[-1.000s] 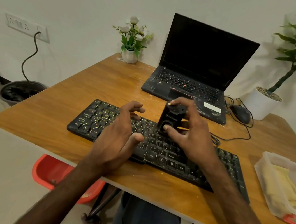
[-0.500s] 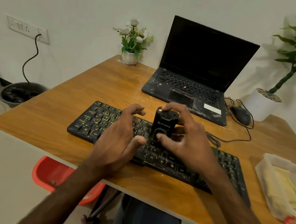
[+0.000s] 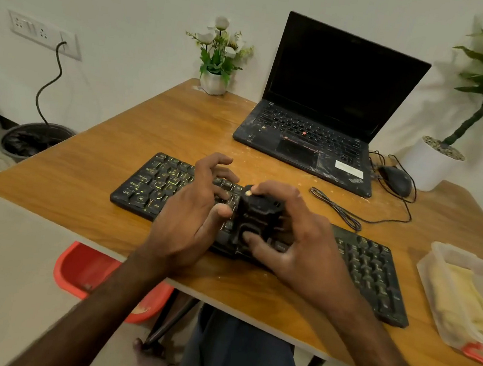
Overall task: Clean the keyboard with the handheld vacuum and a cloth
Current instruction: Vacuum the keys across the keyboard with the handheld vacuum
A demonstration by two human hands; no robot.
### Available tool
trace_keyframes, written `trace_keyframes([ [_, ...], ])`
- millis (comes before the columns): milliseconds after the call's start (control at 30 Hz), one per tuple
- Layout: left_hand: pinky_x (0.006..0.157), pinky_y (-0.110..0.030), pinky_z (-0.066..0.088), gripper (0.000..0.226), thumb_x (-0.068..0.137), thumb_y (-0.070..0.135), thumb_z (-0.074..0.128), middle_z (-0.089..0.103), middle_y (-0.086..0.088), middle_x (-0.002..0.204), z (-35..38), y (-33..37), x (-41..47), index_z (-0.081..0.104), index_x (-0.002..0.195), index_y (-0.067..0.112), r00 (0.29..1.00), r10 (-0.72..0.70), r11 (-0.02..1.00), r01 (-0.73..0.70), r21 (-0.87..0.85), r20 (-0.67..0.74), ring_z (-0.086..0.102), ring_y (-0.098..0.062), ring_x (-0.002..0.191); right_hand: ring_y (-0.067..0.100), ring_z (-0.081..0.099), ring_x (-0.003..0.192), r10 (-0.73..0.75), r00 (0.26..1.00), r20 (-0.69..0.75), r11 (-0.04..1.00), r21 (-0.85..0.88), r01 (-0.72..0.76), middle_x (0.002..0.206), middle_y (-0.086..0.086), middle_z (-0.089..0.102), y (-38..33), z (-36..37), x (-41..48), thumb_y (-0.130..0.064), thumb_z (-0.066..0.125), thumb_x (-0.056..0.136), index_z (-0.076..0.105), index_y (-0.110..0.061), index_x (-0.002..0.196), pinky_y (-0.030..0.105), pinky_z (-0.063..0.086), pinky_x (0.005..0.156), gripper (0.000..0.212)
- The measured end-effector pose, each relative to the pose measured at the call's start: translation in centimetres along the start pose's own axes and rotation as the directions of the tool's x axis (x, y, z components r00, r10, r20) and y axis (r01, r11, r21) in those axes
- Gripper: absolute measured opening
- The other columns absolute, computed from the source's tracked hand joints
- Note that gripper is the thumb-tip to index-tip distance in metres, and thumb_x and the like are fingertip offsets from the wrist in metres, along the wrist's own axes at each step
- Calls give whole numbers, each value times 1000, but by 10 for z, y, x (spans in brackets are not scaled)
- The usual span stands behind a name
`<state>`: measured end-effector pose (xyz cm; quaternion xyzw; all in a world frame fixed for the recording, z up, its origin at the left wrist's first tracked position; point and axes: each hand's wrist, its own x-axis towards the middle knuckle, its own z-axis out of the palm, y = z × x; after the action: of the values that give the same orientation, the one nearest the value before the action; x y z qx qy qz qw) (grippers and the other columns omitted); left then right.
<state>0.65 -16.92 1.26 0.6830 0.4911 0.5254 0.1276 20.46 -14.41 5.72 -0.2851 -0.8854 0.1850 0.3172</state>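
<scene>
Dark blue trousers [image 3: 242,355], bare forearms [image 3: 89,301]

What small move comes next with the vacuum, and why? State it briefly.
Probably slide the handheld vacuum rightward along the keyboard. The right hand grips it upright on the middle keys, and the left hand sits close on its left, blocking that way.

Table [image 3: 149,127]: wood-grain top, smooth with a faint sheen, dusted with pale crumbs.
Keyboard [image 3: 154,183]: matt black plastic.
Handheld vacuum [image 3: 256,215]: black plastic, slightly glossy.
Laptop [image 3: 310,139], 12 o'clock: matt black casing, smeared and dusty palm rest.
Container [image 3: 435,263], 3 o'clock: translucent plastic, holding a yellow cloth [image 3: 459,288].
</scene>
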Motion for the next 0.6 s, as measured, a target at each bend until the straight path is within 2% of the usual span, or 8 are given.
trace_keyframes([
  [100, 83, -38, 57, 84, 86, 87, 15, 58, 10, 127, -2, 4, -1, 28, 143, 27, 998, -16, 999, 18, 29, -54, 64, -6, 109, 9, 66, 94, 54, 995, -89, 998, -21, -56, 119, -12, 54, 7, -6, 0, -18, 79, 82, 37, -43, 130, 20, 60, 68, 69],
  [167, 84, -42, 57, 72, 93, 79, 24, 59, 9, 126, -11, 2, 0, 34, 139, 24, 987, -53, 997, 61, 50, -149, 62, -6, 110, 8, 66, 97, 27, 999, -34, 1000, 8, -27, 121, -8, 57, 2, -2, -5, -19, 79, 83, 37, -44, 130, 21, 60, 71, 68],
  [267, 90, -46, 52, 56, 98, 66, 32, 57, 5, 128, -43, -12, 1, 42, 134, 24, 969, -94, 963, 147, 227, -231, 58, -9, 114, 10, 66, 97, 0, 1000, 4, 999, -39, 0, 123, -1, 60, 1, -2, -6, -19, 77, 84, 36, -43, 132, 22, 61, 72, 67],
  [367, 95, -36, 38, 69, 96, 69, 27, 50, -6, 137, -75, -32, -2, 42, 140, 19, 975, -139, 890, 200, 409, -173, 48, -18, 126, 8, 67, 92, 65, 996, -65, 998, -4, -65, 121, -5, 58, 7, -8, 2, -18, 78, 83, 37, -44, 129, 22, 61, 66, 67],
  [433, 96, -36, 36, 84, 91, 79, 18, 46, -9, 144, -82, -42, -8, 36, 146, 17, 965, -231, 877, 262, 403, -124, 46, -21, 131, 5, 65, 95, 84, 996, -8, 993, 87, -83, 123, -8, 55, -1, -2, 0, -20, 78, 82, 37, -53, 126, 22, 61, 67, 69],
  [500, 93, -37, 38, 90, 87, 83, 16, 48, -10, 145, -78, -47, -12, 29, 150, 19, 957, -284, 872, 280, 401, -51, 48, -22, 131, 3, 63, 98, 44, 997, 60, 991, 124, -51, 124, -11, 53, -11, 8, -6, -22, 78, 82, 36, -57, 125, 20, 60, 70, 70],
  [600, 86, -38, 39, 97, 82, 89, 14, 56, -11, 139, -72, -48, -11, 25, 150, 21, 953, -302, 844, 262, 468, 11, 55, -28, 122, 6, 65, 97, 36, 999, 22, 998, 44, -37, 123, -8, 55, -6, 7, -2, -20, 77, 83, 36, -50, 129, 22, 61, 70, 69],
])
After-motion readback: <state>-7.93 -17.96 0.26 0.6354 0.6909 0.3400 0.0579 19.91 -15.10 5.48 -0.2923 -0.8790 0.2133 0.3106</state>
